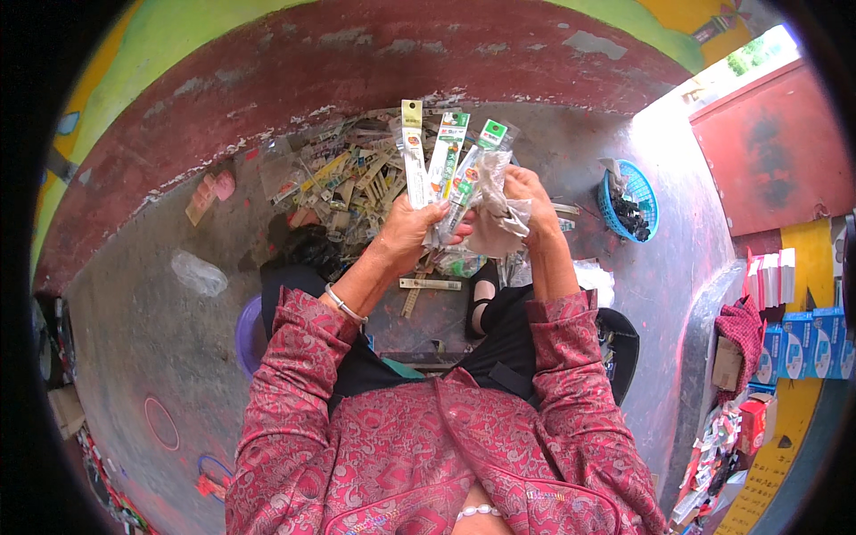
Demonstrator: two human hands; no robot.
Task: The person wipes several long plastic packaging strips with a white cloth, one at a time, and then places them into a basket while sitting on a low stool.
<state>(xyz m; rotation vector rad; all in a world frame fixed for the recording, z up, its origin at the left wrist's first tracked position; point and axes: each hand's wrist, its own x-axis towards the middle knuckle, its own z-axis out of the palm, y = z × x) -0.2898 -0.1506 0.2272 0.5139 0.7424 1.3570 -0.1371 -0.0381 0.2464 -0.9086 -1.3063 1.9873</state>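
My left hand (412, 228) is closed round the lower ends of several long, narrow plastic packets fanned upward. One is a pale packet (415, 165) with a yellowish top, another a white-and-green packet (446, 156). A third clear packet (464, 183) with a green top leans toward my right hand. That hand (532, 201) grips a crumpled greyish cloth (501, 209), pressed against the third packet; the cloth hides part of it. What lies inside the packets is too small to tell. Below and beyond my hands spreads a heap of similar narrow packets (357, 174) on the floor.
A blue plastic basket (654, 192) with dark items stands at the right. A purple tub (250, 334) sits by my left leg, near a clear plastic bag (198, 273). The red-painted wall (401, 53) closes off the far side. Blue boxes (811, 343) are stacked far right.
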